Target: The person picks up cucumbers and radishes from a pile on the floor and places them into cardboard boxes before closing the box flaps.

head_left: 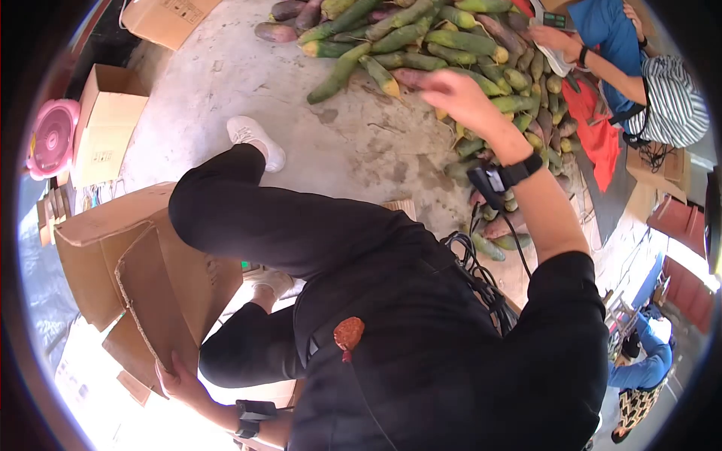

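Below, cardboard box (150,286) edge clamped by left hand (177,379) fingers, so box is kept tilted upright. Right hand (451,94) stretched over produce pile (421,37), lying just beyond fingertips; fingers curled, blurred, grip not determinable.

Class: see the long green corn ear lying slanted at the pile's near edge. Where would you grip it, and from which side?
Probably around the middle of the corn ear, coming from the bare concrete side: it lies slanted, its lower end free of the pile.
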`<state>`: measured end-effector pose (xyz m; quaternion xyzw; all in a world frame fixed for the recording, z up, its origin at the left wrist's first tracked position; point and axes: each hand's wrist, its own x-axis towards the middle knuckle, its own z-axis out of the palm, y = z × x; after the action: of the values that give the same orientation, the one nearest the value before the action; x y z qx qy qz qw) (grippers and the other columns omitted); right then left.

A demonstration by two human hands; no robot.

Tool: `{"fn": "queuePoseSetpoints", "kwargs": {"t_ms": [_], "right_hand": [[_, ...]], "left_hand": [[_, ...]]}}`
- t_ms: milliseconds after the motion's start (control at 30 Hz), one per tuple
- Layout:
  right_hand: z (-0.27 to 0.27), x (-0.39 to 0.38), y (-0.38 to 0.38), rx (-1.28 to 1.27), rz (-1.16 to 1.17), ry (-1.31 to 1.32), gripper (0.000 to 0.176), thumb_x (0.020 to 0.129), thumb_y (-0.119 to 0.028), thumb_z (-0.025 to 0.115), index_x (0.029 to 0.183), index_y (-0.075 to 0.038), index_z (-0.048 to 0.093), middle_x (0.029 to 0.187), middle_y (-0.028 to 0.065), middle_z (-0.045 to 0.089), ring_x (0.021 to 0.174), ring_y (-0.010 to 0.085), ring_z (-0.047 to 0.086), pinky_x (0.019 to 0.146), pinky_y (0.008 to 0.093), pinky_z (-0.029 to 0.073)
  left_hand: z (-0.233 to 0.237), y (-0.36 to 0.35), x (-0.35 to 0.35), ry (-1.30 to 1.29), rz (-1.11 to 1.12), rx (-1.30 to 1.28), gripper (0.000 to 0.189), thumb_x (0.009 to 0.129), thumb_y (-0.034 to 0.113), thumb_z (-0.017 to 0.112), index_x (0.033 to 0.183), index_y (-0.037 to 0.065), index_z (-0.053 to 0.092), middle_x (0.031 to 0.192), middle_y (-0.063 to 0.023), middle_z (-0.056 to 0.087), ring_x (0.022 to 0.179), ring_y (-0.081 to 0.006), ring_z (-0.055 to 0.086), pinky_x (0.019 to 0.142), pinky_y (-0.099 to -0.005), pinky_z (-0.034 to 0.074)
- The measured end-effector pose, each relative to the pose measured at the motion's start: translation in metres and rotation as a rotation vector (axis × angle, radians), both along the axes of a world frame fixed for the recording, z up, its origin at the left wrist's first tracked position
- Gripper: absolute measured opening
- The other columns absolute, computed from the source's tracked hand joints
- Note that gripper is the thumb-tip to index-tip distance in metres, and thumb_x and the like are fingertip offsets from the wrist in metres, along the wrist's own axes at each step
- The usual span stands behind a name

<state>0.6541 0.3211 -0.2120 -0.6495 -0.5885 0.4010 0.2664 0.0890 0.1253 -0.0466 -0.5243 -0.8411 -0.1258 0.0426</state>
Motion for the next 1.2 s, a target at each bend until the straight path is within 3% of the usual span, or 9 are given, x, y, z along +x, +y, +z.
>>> {"fn": "queuePoseSetpoints", "kwargs": {"t_ms": [133, 200, 300, 367, 467, 533, 700, 1033, 1200], "right_hand": [[-0.109, 0.093, -0.118, -0.453, -0.331, -0.073, 0.024, 0.077, -0.023, 0.062, 0.082, 0.000, 0.063, 0.071, 0.0105, 0.064, 0.066, 0.0232, 0.062, 0.061, 0.0333, 0.048], [-0.137, 0.114, -0.172, -0.746, -0.276, -0.163, 0.011, 0.080, -0.015, 0.061, 0.085, -0.006, 0.064, 0.062, 0.0033, 0.057, 0.052, 0.0145, 0.054, 0.044, 0.0275, 0.040], [-0.222, 0.140, -0.263, -0.685, 0.318, -0.723, 0.016, 0.074, -0.018, 0.057, 0.067, -0.007, 0.066, 0.068, 0.0092, 0.065, 0.067, 0.0287, 0.065, 0.057, 0.0382, 0.051], [-0.227, 0.134, -0.302, -0.423, 0.645, -0.925, 0.012, 0.072, -0.013, 0.058, 0.065, -0.010, 0.067, 0.065, 0.0084, 0.065, 0.065, 0.0283, 0.066, 0.054, 0.0385, 0.051], [-0.234, 0.104, -0.333, -0.793, 0.651, -0.701, 0.011, 0.072, -0.017, 0.059, 0.073, -0.010, 0.068, 0.074, 0.0104, 0.067, 0.072, 0.0299, 0.066, 0.063, 0.0380, 0.052], [-0.245, 0.084, -0.351, -0.618, -0.058, -0.683, 0.017, 0.070, -0.021, 0.063, 0.083, -0.009, 0.067, 0.085, 0.0125, 0.067, 0.087, 0.0298, 0.065, 0.078, 0.0398, 0.051], [-0.226, 0.044, -0.317, -0.948, -0.035, -0.510, 0.054, 0.073, -0.018, 0.063, 0.123, -0.009, 0.044, 0.123, 0.0143, 0.050, 0.117, 0.0345, 0.047, 0.094, 0.0432, 0.043], [-0.230, 0.016, -0.306, -0.958, 0.268, -0.807, 0.031, 0.088, -0.019, 0.050, 0.118, -0.018, 0.056, 0.122, 0.0057, 0.052, 0.115, 0.0244, 0.049, 0.091, 0.0400, 0.043], [-0.258, 0.007, -0.323, -0.998, 0.085, -0.775, 0.029, 0.090, -0.021, 0.045, 0.114, -0.012, 0.059, 0.119, 0.0051, 0.054, 0.114, 0.0230, 0.050, 0.089, 0.0387, 0.042]], "left_hand": [[-0.002, 0.002, 0.004, -0.010, 0.010, 0.039, 0.027, 0.088, 0.015, 0.061, 0.107, -0.003, 0.062, 0.101, -0.0142, 0.065, 0.090, -0.0261, 0.063, 0.079, -0.0354, 0.049], [0.000, 0.003, 0.005, 0.014, 0.007, 0.018, 0.026, 0.088, 0.015, 0.061, 0.107, -0.003, 0.063, 0.102, -0.0142, 0.066, 0.089, -0.0255, 0.063, 0.079, -0.0353, 0.049], [0.000, 0.001, 0.001, 0.057, -0.004, -0.008, 0.026, 0.088, 0.014, 0.061, 0.107, -0.003, 0.063, 0.101, -0.0144, 0.066, 0.088, -0.0247, 0.063, 0.078, -0.0350, 0.050], [-0.003, -0.002, -0.007, 0.078, -0.018, -0.023, 0.026, 0.088, 0.014, 0.061, 0.107, -0.003, 0.063, 0.100, -0.0145, 0.067, 0.087, -0.0246, 0.063, 0.078, -0.0349, 0.050], [-0.006, -0.006, -0.025, 0.005, -0.043, 0.018, 0.026, 0.087, 0.013, 0.062, 0.106, -0.004, 0.063, 0.099, -0.0145, 0.067, 0.086, -0.0248, 0.064, 0.078, -0.0350, 0.050], [-0.005, -0.006, -0.030, 0.034, -0.028, -0.020, 0.027, 0.087, 0.014, 0.063, 0.106, -0.005, 0.063, 0.100, -0.0153, 0.067, 0.088, -0.0253, 0.064, 0.079, -0.0352, 0.051], [-0.004, -0.006, -0.033, 0.050, -0.031, -0.045, 0.029, 0.086, 0.014, 0.064, 0.107, -0.005, 0.063, 0.103, -0.0172, 0.066, 0.091, -0.0270, 0.064, 0.080, -0.0353, 0.051], [0.000, -0.005, -0.026, 0.206, 0.001, -0.116, 0.034, 0.086, 0.020, 0.063, 0.111, -0.002, 0.063, 0.105, -0.0171, 0.066, 0.092, -0.0288, 0.065, 0.082, -0.0361, 0.050], [0.001, -0.002, -0.015, 0.138, 0.034, -0.091, 0.031, 0.085, 0.019, 0.065, 0.107, -0.003, 0.064, 0.103, -0.0161, 0.067, 0.090, -0.0294, 0.064, 0.080, -0.0371, 0.051]]}}
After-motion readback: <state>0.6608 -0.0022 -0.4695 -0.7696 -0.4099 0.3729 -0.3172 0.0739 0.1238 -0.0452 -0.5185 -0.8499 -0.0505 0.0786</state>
